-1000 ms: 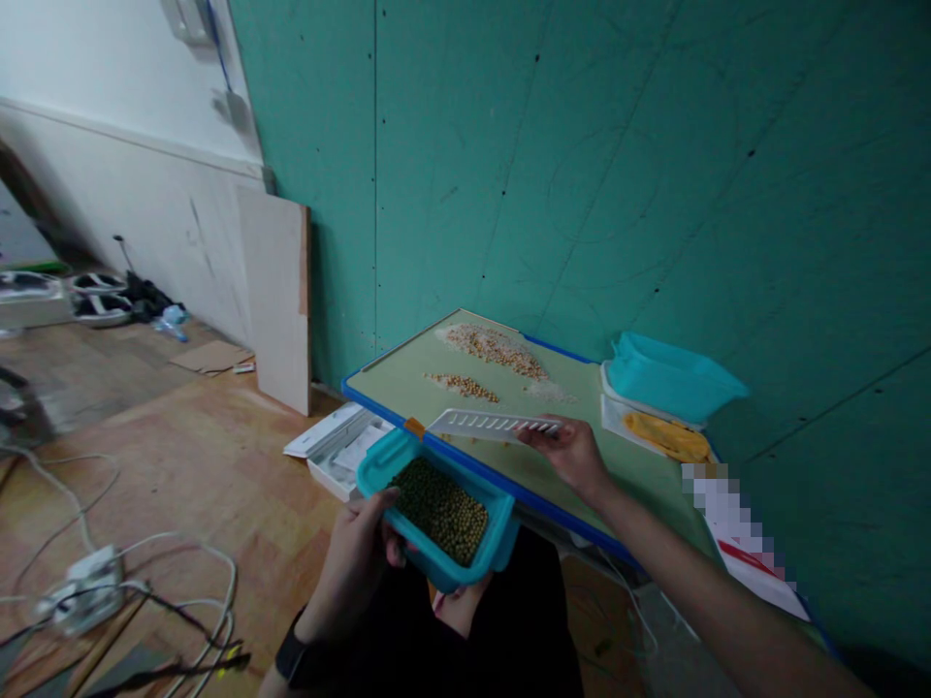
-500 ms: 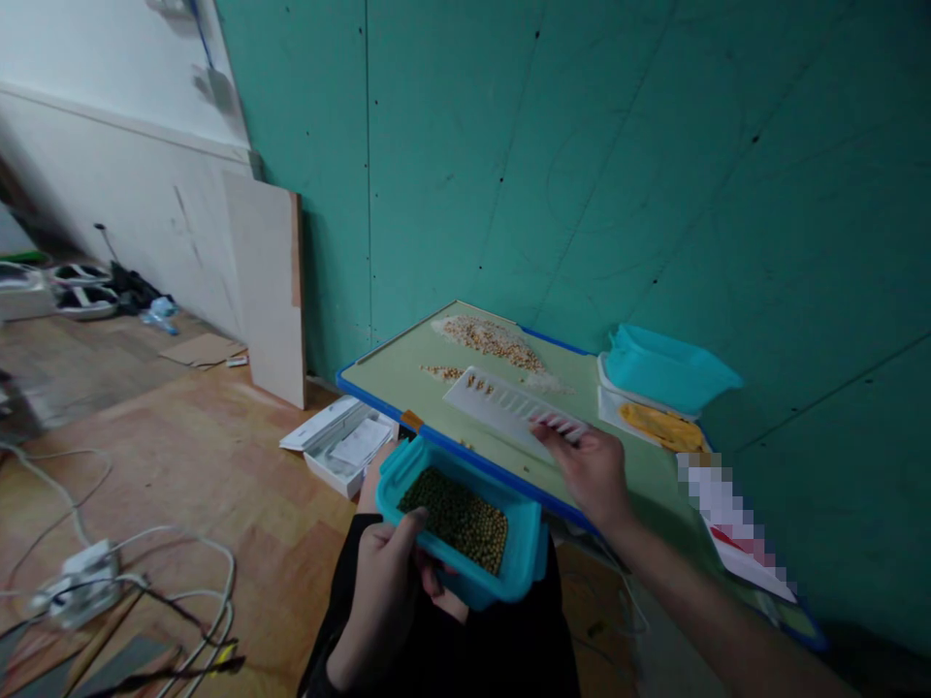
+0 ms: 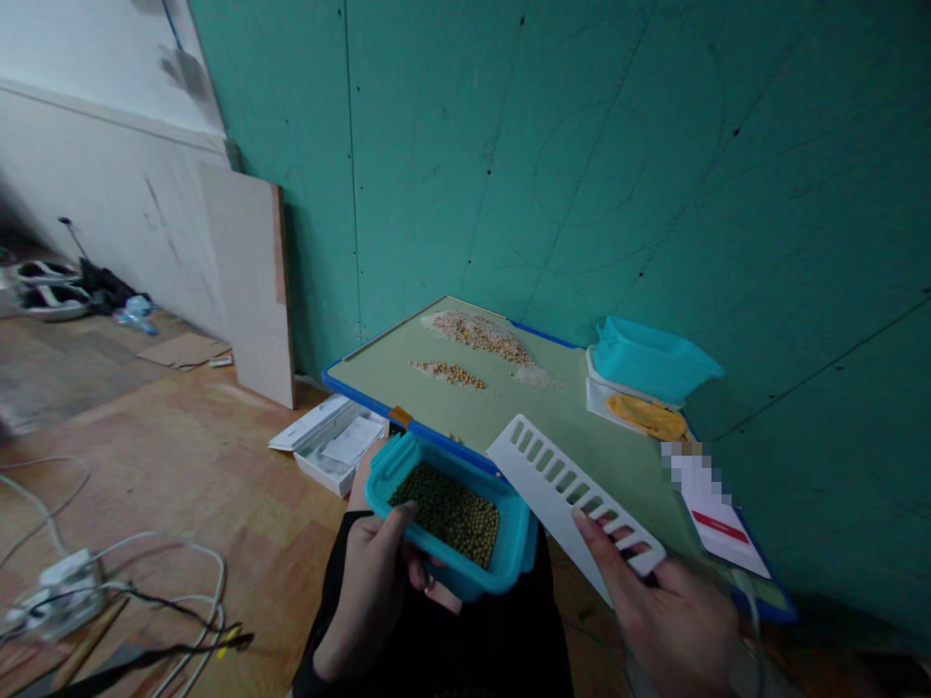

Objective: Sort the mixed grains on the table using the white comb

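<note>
My left hand grips the near rim of a teal plastic box filled with green beans, held over my lap beside the table's front edge. My right hand is closed on one end of a white slotted plastic panel, tilted above the table's near corner and next to the box. On the green table top lie two small heaps of tan beans, with a white grainy patch beside them.
A teal lid rests on a white tray with a yellow object at the table's far right. A card lies near the right edge. An open white box and cables are on the wooden floor; a board leans on the wall.
My right hand pulled the slotted panel back from the middle of the table toward me and tilted it up. The teal box shifted slightly right, closer to the table edge.
</note>
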A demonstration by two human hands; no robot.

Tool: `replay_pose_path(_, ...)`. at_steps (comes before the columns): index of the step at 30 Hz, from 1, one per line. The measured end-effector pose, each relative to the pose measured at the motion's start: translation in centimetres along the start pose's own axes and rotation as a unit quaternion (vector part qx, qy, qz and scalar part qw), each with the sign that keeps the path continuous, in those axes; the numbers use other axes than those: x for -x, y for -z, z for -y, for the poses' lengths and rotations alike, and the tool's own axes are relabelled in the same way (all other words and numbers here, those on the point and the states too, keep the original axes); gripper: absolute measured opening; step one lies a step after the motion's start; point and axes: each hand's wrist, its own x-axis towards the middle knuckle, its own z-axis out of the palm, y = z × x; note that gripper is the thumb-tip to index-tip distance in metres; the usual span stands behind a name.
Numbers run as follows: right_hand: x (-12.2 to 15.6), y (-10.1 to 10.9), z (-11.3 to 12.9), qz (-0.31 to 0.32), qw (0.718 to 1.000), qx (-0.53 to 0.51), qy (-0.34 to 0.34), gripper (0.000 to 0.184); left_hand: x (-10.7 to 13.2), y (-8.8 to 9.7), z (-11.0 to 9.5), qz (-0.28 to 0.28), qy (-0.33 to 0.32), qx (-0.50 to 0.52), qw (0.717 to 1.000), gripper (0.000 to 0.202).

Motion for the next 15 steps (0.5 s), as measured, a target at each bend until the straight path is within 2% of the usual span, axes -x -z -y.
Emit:
replay_pose_path(5, -2.3, -2.6, 0.0, 0.032, 0.996, -0.082, -0.022, 0.024, -0.3, 0.8, -0.6, -0.010, -0.008, 0.003, 1.000, 0.060)
replay_pose_path(9, -3.7, -5.2, 0.1, 0.084, 0.976, -0.202, -0.019, 0.015, -0.8, 2.1, -1.3, -0.015, -0.017, -0.009, 1.000, 0.061)
replay_pose_path(15, -3.9, -5.6, 1.1, 0.098, 0.965, -0.243, -0.025, 0.011, -1.3, 3.6, -1.8, -0.012, -0.020, -0.008, 1.000, 0.061)
